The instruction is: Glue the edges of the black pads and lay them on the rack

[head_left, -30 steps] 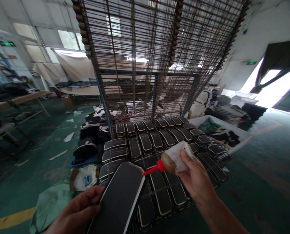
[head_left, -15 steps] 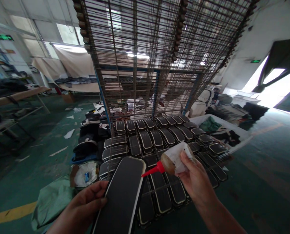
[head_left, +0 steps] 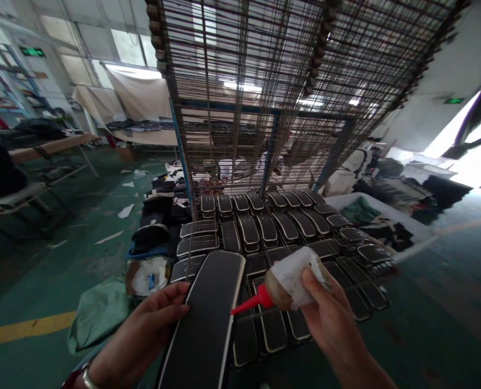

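Note:
A long dark panel [head_left: 208, 319] with rounded corners and a pale line along its border is pinched at its left edge by my left hand [head_left: 163, 313]. The fingers of my right hand [head_left: 325, 302] wrap round a bottle [head_left: 292, 278] with a whitish covering and a red nozzle [head_left: 250, 303]. The bottle lies tilted, and its nozzle tip meets the panel's right edge. Behind them, rows of similar dark panels [head_left: 268, 228] with pale borders rest on a wire rack.
A tall wire rack [head_left: 240, 119] slants up overhead. To the left are a round container [head_left: 147, 276], green cloth [head_left: 100, 310] and a stack of dark items [head_left: 153, 232]. A white bin [head_left: 416, 243] with cloth stands right.
The nozzle tip has moved down along the panel's right edge. My left hand and the panel's top end sit slightly higher in view, and the surroundings have shifted right.

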A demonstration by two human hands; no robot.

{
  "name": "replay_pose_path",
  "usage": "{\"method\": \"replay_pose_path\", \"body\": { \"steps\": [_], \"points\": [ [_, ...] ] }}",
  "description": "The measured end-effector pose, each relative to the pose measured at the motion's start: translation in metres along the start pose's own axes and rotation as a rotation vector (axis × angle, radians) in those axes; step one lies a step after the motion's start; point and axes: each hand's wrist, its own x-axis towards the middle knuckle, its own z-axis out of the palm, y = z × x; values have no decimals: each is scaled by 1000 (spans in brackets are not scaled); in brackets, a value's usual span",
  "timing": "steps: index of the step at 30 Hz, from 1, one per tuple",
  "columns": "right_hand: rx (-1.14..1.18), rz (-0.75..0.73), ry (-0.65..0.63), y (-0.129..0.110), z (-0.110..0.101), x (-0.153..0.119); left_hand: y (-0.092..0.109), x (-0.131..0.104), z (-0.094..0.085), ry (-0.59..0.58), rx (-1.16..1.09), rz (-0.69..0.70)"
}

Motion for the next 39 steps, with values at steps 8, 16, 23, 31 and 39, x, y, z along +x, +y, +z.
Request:
{"method": "replay_pose_path", "body": {
  "steps": [8, 16, 23, 31, 39],
  "points": [
    [-2, 17, -64, 9, 1, -7, 1, 10, -7, 17, -14, 14],
    [-8, 41, -146, 15, 3, -14, 5, 15, -11, 58, -2, 47],
    [-30, 21, -193, 20, 3, -21, 11, 17, -12, 132, -33, 91],
    [9, 40, -197, 28, -3, -20, 13, 22, -18, 241, -181, 131],
    [-1, -69, -172, 28, -10, -11, 1, 27, -25, 375, -472, 100]
  ]
}}
